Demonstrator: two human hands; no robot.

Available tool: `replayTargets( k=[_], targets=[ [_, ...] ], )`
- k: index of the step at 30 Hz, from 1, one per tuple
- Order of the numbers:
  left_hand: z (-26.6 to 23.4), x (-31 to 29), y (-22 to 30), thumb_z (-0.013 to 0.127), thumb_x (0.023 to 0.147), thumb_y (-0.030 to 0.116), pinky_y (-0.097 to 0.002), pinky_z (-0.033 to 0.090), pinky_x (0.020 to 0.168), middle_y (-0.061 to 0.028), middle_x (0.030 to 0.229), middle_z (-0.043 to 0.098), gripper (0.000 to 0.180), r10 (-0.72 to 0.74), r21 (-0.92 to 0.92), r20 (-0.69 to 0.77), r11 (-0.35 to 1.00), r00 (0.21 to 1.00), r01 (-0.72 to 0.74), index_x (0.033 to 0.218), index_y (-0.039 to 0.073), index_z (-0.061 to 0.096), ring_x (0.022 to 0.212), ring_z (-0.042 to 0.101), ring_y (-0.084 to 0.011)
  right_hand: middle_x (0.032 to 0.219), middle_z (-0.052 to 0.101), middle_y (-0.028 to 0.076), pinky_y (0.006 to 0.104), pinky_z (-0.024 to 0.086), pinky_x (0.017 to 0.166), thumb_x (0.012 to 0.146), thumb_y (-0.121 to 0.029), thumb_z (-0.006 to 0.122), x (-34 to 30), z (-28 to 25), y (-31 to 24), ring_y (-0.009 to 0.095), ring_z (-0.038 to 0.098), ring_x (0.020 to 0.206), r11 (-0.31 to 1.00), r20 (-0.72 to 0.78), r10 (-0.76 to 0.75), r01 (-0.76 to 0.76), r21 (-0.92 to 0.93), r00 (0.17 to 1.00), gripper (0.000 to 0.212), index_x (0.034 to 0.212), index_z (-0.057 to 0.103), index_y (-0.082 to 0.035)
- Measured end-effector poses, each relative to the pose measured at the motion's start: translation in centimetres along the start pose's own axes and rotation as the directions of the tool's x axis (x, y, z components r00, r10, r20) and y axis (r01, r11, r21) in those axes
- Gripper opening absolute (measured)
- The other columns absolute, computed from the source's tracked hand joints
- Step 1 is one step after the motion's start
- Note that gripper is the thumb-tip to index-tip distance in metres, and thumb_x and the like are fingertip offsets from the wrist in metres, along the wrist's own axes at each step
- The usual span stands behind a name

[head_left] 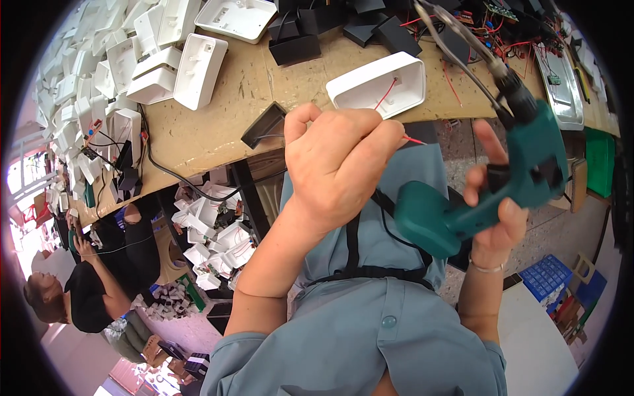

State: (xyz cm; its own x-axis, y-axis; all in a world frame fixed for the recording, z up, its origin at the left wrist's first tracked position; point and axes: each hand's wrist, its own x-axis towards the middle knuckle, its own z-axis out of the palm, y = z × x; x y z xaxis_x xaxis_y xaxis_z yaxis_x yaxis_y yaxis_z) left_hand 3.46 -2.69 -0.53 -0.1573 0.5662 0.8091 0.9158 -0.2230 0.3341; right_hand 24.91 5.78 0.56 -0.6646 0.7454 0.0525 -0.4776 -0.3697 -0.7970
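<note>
My left hand (340,162) is closed over the table's front edge, its fingers pinched round a thin red wire (384,96). One stretch of the wire runs up into an open white plastic housing (413,82), and a short red end sticks out beside my fingers. My right hand (498,198) grips a green soldering gun (538,155) by its handle, held up off the table. Its metal tip and feed tube point toward the far side of the table. Left of my left hand lies a small open black box (265,125) with a grey cable.
White housings (119,66) are heaped at the left of the wooden table (254,76). Black boxes (294,47) and wired circuit boards lie along the back. A metal tray (561,92) stands at the right. Under the table are more white parts (214,231). Another person (92,284) sits at left.
</note>
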Motion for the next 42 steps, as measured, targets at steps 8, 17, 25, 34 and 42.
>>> replayTargets(
  k=[8, 17, 25, 34, 42],
  targets=[
    [-0.1, 0.3, -0.5, 0.071, 0.058, 0.006, -0.0274, 0.037, 0.05, -0.0012, 0.071, 0.055, 0.028, 0.062, -0.136, -0.097, 0.988, 0.993, -0.075, 0.085, 0.008, 0.065, 0.056, 0.05, -0.0154, 0.143, 0.014, 0.032, 0.0419, 0.032, 0.107, 0.078, -0.016, 0.061, 5.0, 2.6, 2.5, 0.043, 0.022, 0.133, 0.991, 0.078, 0.096, -0.103, 0.091, 0.992, 0.08, 0.142, 0.014, 0.0],
    [-1.4, 1.2, 0.3, 0.074, 0.064, 0.002, -0.0271, 0.042, 0.047, -0.004, 0.068, 0.058, 0.021, -0.175, -0.271, 0.024, 0.947, 0.984, 0.175, 0.083, 0.005, 0.066, 0.055, 0.055, -0.0173, 0.143, 0.025, 0.024, 0.043, 0.017, 0.113, 0.071, -0.016, 0.068, 4.1, 4.0, 4.6, 0.037, 0.02, 0.136, 0.969, -0.054, -0.023, 0.035, 0.244, 0.998, 0.085, 0.14, 0.022, 0.0],
    [-0.7, 1.6, 0.8, 0.073, 0.066, -0.004, -0.0249, 0.041, 0.049, -0.0042, 0.07, 0.059, 0.018, -0.287, -0.279, 0.111, 0.91, 0.952, 0.307, 0.081, 0.002, 0.066, 0.057, 0.054, -0.0135, 0.141, 0.031, 0.02, 0.0443, 0.017, 0.112, 0.066, -0.015, 0.072, 3.5, 4.2, 5.8, 0.037, 0.021, 0.136, 0.946, 0.019, 0.05, -0.054, 0.32, 0.999, 0.086, 0.138, 0.028, 0.0],
    [-1.0, 1.4, 0.1, 0.071, 0.069, 0.01, -0.0287, 0.031, 0.069, -0.0014, 0.076, 0.057, 0.012, -0.101, 0.241, 0.131, 0.968, 0.986, 0.067, 0.081, 0.009, 0.066, 0.067, 0.052, -0.0158, 0.138, 0.036, 0.018, 0.0442, 0.023, 0.11, 0.067, -0.014, 0.071, 3.5, 3.7, 5.9, 0.039, 0.027, 0.133, 0.965, -0.006, 0.036, -0.033, 0.259, 0.999, 0.083, 0.137, 0.029, 0.0],
    [0.6, 1.4, -1.4, 0.063, 0.064, 0.008, -0.0371, 0.033, 0.081, -0.0028, 0.09, 0.055, 0.007, -0.079, 0.234, 0.027, 0.97, 0.996, 0.071, 0.07, 0.006, 0.06, 0.081, 0.056, -0.0182, 0.147, 0.016, 0.024, 0.0414, 0.022, 0.111, 0.072, -0.022, 0.069, 3.7, 3.4, 5.0, 0.039, 0.017, 0.136, 0.985, 0.072, 0.069, -0.08, 0.152, 0.995, 0.09, 0.142, 0.017, -0.001]
  ],
)
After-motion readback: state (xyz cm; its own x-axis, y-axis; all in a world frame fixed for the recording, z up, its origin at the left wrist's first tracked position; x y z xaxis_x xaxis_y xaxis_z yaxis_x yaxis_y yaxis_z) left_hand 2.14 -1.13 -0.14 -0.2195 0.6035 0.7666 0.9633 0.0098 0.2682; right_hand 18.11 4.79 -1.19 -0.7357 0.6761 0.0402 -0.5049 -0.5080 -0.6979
